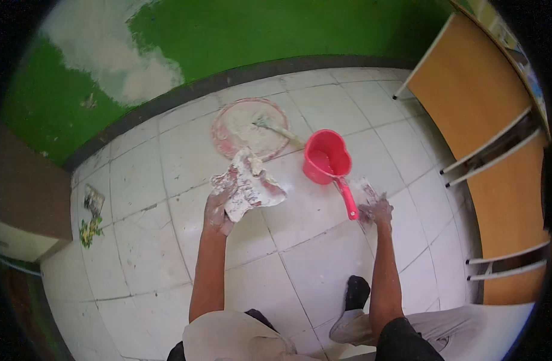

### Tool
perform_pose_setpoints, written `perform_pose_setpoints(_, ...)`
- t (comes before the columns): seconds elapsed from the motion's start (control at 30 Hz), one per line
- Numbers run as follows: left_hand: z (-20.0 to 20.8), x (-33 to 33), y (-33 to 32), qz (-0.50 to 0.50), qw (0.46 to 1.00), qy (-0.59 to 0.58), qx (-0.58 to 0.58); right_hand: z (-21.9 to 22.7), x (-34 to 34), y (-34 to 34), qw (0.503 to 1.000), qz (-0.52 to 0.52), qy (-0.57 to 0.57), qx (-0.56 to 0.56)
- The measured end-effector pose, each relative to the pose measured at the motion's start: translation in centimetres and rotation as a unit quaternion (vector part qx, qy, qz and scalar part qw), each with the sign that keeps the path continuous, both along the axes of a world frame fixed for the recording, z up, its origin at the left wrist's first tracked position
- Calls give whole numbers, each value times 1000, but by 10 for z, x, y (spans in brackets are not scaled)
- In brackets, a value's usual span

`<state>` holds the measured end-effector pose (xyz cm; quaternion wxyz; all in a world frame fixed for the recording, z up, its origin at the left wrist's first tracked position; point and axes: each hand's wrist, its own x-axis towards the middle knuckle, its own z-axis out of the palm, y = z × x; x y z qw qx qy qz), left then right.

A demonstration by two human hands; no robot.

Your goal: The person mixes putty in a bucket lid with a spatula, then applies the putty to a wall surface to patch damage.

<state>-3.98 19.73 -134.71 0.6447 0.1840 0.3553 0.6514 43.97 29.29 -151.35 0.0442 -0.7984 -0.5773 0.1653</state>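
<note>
My left hand (218,210), coated in white paste, is closed around the edge of an irregular, pinkish flat piece (252,188) smeared with thick white putty. Lower right, my right hand (379,212) grips a flat, pale scraper-like tool (364,190); its exact kind is hard to make out against the tiles. Just left of that hand stands a pink plastic dipper (328,157), its handle pointing toward me. Beyond my left hand lies a round pink tray (217,133) spread with white putty. A putty-covered trowel or spatula (282,130) rests in it, handle over the rim.
A green wall (258,30) with a whitish putty patch (138,75) runs along the far side above a dark skirting. Orange-brown tables with pale legs (480,78) line the right. On the tiled floor (138,240), a small packet (94,200) and yellow-green scraps (90,231) lie left.
</note>
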Motion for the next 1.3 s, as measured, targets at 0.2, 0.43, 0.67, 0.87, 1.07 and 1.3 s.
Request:
perform_pose_setpoints(0.2,36,34,5,28,998,-36,-38,123,2,-6,991,-95,-95,18)
perform_pose_setpoints(0.43,56,-24,-52,22,998,-53,7,229,12,-61,937,113,263,198)
perform_pose_setpoints(0.67,116,-86,-140,63,997,-41,-9,322,-70,-78,645,-141,700,274)
perform_pose_setpoints(0.87,144,-110,-175,105,994,-16,-27,332,-152,-76,445,-87,888,71)
perform_pose_setpoints(1.07,173,-167,-253,139,990,-34,-3,362,-298,-137,392,-56,918,-11)
perform_pose_setpoints(1.3,211,-231,-305,223,975,10,22,389,-401,-140,523,37,851,28)
